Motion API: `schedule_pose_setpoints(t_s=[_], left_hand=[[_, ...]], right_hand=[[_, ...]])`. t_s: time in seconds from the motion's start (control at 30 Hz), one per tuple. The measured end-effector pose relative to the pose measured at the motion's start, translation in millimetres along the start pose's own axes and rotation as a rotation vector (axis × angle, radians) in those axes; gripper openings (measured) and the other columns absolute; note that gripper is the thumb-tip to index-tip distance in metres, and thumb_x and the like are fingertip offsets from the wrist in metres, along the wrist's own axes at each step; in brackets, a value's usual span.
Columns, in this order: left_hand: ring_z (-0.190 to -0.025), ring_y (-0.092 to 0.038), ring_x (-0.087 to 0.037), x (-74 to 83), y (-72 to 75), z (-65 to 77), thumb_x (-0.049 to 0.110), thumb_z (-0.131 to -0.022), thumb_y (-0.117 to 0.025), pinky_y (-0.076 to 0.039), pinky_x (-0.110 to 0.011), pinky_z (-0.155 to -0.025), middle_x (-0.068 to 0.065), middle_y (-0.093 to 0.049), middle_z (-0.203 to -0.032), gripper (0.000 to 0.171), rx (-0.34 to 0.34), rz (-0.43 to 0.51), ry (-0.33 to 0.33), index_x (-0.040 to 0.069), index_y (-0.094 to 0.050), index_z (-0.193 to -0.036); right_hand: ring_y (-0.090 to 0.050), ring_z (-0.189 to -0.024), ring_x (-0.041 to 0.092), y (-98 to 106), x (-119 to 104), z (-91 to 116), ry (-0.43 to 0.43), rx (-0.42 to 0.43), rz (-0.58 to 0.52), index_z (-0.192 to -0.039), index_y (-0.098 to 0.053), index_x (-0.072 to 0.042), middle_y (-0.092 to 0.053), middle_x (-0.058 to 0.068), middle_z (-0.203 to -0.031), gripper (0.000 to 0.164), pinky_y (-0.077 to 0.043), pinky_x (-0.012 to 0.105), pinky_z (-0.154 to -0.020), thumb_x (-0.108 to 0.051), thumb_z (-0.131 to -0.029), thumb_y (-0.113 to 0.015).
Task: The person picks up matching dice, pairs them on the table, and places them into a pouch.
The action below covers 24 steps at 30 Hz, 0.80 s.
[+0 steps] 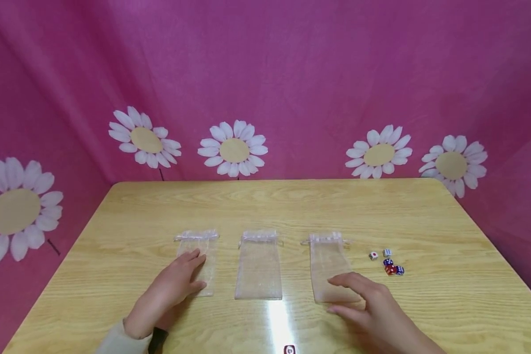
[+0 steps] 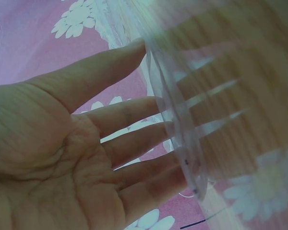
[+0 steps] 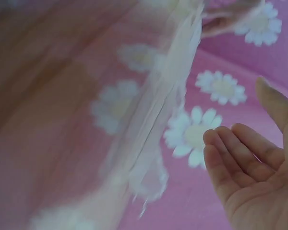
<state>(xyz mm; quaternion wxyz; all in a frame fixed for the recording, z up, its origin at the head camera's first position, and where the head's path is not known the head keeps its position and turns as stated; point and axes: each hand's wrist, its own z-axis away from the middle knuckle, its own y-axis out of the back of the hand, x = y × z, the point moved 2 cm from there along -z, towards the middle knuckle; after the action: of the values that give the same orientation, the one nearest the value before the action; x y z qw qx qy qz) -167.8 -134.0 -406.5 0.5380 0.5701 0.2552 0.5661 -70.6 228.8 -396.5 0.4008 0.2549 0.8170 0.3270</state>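
Three sheer white drawstring pouches lie flat in a row on the wooden table. Over the left pouch (image 1: pixel 209 268) is my left hand (image 1: pixel 170 285), its fingers extended and thumb apart. In the left wrist view the fingertips of that hand (image 2: pixel 86 143) meet the sheer fabric's edge; whether they press on it I cannot tell. The middle pouch (image 1: pixel 258 268) has no hand on it. My right hand (image 1: pixel 371 309) hovers by the lower corner of the right pouch (image 1: pixel 329 270), fingers loosely bent, thumb apart, nothing between them. The right wrist view shows its palm (image 3: pixel 259 187) bare.
Right of the pouches sits a small group of dice: white dice (image 1: pixel 387 252), blue dice (image 1: pixel 399 270) and red (image 1: pixel 390 270). Another red die (image 1: pixel 289 349) is at the bottom edge of the head view. A pink curtain (image 1: pixel 292 88) with daisies surrounds the wooden table (image 1: pixel 283 201).
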Motion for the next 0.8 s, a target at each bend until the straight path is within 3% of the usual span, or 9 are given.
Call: schedule_pose_setpoints(t_s=[0.17, 0.43, 0.67, 0.8], left_hand=[[-0.139, -0.038, -0.045, -0.8, -0.9, 0.6, 0.015, -0.085, -0.074, -0.035, -0.057, -0.114, -0.026, -0.044, -0.148, 0.058, 0.002, -0.004, 0.000, -0.005, -0.053, -0.135], [-0.138, -0.039, -0.046, -1.5, 0.1, 0.7, 0.016, -0.085, -0.074, -0.036, -0.057, -0.113, -0.026, -0.045, -0.148, 0.058, 0.007, -0.014, -0.012, -0.005, -0.053, -0.135], [-0.139, -0.038, -0.046, -0.9, 1.1, 1.9, 0.016, -0.086, -0.074, -0.036, -0.057, -0.113, -0.026, -0.044, -0.149, 0.058, 0.003, -0.004, -0.014, -0.005, -0.052, -0.136], [-0.139, -0.038, -0.046, -0.8, 0.8, 2.4, 0.015, -0.086, -0.074, -0.035, -0.057, -0.113, -0.026, -0.044, -0.149, 0.059, 0.004, 0.001, -0.014, -0.005, -0.052, -0.136]], right_hand=[[-0.064, -0.095, -0.002, 11.9, 20.7, 3.4, -0.101, 0.052, 0.050, -0.106, -0.071, -0.015, -0.074, -0.004, -0.101, 0.039, -0.040, -0.003, -0.087, -0.007, -0.070, -0.085], [-0.063, -0.093, -0.007, 27.9, 51.5, 5.0, -0.095, 0.159, 0.151, -0.096, -0.075, -0.013, -0.075, -0.003, -0.091, 0.039, -0.038, -0.004, -0.088, -0.004, -0.060, -0.089], [-0.056, -0.070, -0.005, 40.0, 75.3, 7.8, -0.122, 0.149, 0.175, -0.093, -0.075, -0.012, -0.072, -0.003, -0.084, 0.035, -0.043, 0.006, -0.062, -0.002, -0.062, -0.088], [-0.056, -0.067, -0.005, 47.0, 86.4, 10.5, -0.121, 0.133, 0.221, -0.093, -0.076, -0.011, -0.071, -0.003, -0.080, 0.036, -0.044, 0.005, -0.061, -0.001, -0.061, -0.088]])
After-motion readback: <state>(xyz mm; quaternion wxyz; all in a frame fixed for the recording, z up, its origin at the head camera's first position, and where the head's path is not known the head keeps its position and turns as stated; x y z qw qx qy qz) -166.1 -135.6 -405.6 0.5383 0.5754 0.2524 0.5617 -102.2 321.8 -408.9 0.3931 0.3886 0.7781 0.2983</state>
